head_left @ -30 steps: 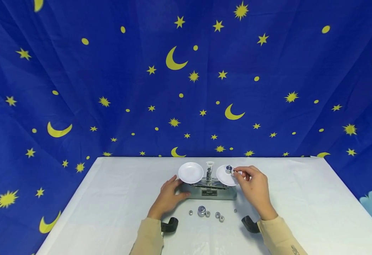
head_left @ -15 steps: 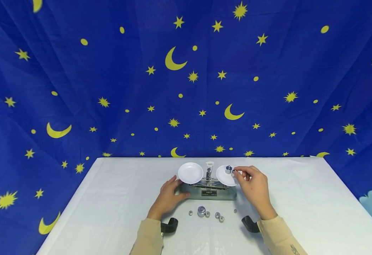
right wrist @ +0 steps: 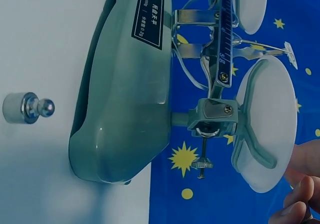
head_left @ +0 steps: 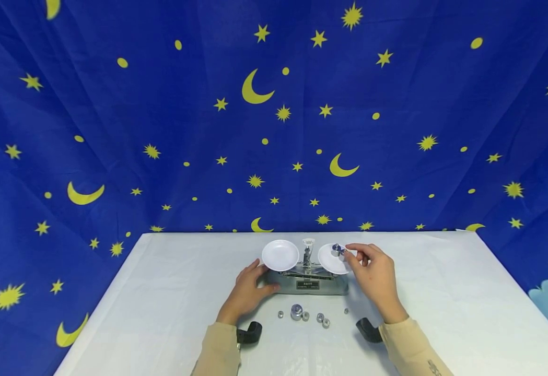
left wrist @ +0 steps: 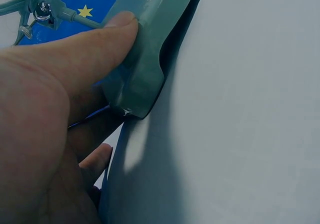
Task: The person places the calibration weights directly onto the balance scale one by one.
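Observation:
A grey-green balance scale (head_left: 280, 283) with two white pans stands on the table. My left hand (head_left: 245, 293) grips the left end of its base, thumb on the front and fingers behind, as the left wrist view shows. Over the right pan (head_left: 328, 264), my right hand (head_left: 376, 274) pinches a small metal weight (head_left: 342, 252) between thumb and forefinger, close beside a larger weight (head_left: 336, 249) on that pan. The left pan (head_left: 280, 256) bears nothing. From the right wrist, the pan's underside (right wrist: 267, 129) hides most of the fingers and the weight.
In front of the scale lie several loose metal weights, the largest weight (head_left: 296, 312) near the middle and a tiny weight (head_left: 346, 310) to the right. A white cloth (head_left: 175, 313) covers the table. Behind it hangs a blue star-patterned curtain (head_left: 198, 130).
The small weight has shifted slightly left, closer to the larger weight on the right pan. My right fingertips have parted a little; the left hand has stayed in place.

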A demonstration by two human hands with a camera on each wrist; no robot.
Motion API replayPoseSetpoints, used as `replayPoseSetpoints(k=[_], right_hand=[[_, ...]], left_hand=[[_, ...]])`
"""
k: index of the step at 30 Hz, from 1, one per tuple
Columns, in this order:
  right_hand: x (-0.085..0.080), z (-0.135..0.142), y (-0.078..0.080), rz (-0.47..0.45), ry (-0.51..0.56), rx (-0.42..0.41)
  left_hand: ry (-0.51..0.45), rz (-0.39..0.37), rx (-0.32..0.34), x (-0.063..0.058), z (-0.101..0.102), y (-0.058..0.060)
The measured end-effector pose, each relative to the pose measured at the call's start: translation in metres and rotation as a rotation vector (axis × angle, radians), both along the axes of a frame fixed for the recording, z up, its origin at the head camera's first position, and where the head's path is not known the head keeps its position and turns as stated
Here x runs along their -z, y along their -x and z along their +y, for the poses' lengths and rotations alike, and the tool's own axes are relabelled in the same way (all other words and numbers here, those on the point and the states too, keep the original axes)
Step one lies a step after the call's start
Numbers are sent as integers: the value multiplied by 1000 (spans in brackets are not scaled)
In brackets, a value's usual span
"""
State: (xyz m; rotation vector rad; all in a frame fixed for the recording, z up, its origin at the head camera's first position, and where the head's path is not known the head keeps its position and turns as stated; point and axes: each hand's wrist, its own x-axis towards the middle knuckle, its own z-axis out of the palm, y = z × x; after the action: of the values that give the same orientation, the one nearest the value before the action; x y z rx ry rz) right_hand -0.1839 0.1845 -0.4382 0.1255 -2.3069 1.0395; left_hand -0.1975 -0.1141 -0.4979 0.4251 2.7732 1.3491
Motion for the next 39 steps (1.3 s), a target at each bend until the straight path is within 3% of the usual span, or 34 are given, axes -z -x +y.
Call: replayPoseSetpoints(k=[20,26,39], right_hand=[[-9,-4,-10,-38,59,-38],[-12,-8,-15,-88,95,-78],[-9,-24,-24,-83,120,-189]], left_hand=[[10,11,6,1,-1,0],[11,8,5,1,-1,0],[12,15,8,1,-1,1]])
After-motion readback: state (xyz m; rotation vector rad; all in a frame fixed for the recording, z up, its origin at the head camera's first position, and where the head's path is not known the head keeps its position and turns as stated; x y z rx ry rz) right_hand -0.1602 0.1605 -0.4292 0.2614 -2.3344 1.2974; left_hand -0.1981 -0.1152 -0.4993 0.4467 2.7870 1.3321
